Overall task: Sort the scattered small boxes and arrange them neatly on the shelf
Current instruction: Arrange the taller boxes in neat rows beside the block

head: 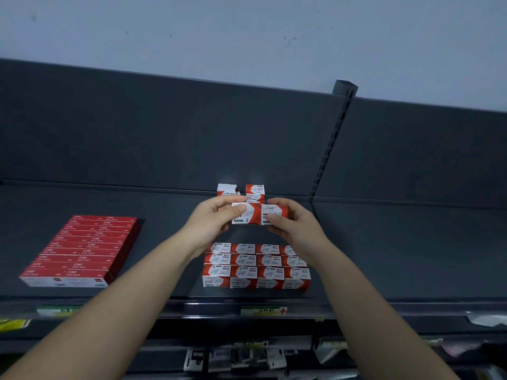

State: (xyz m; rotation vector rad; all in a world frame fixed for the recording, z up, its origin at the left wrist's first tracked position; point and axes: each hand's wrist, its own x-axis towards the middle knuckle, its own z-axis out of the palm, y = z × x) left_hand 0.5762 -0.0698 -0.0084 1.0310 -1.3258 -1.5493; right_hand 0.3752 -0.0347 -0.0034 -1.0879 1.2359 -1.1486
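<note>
Hands meet over the shelf [164,215]. The left hand [211,223] pinches one small box [248,213], thumb on its front, fingers curled over its top. The right hand [295,227] grips a second box [275,212], touching the first. A neat block of boxes [256,266] sits below them, and loose boxes [255,192] stand behind.

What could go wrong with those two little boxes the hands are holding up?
The left hand and right hand hold two boxes side by side; either could slip and fall onto the neat rows below, knocking them crooked. Reaching back might also bump the loose boxes behind.
</note>
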